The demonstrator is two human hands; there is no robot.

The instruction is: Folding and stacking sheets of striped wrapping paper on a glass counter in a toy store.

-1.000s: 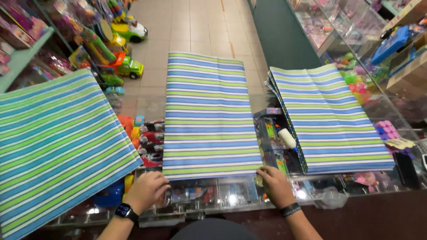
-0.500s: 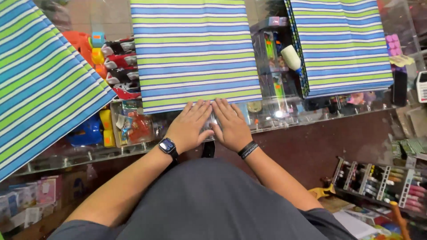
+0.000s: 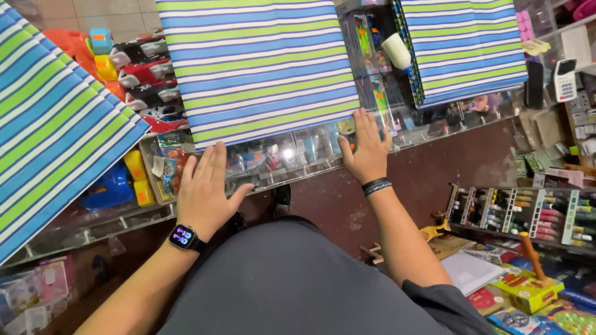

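Head view | three striped sheets, middle sheet (image 3: 261, 68) | left hand (image 3: 205, 192), right hand (image 3: 366, 146) flat, fingers spread, seemingly touching its corners

Both hands (image 3: 208, 189) (image 3: 366, 146) flat, spread apart

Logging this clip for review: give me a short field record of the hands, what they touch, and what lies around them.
left hand: flat, open, on the glass counter at the near left corner of the middle striped cloth
right hand: flat, open, at that cloth's near right corner
wrists: smartwatch left, dark band right
other cloths: one far left, one far right
under glass: toys
lower right: paint bottle rack
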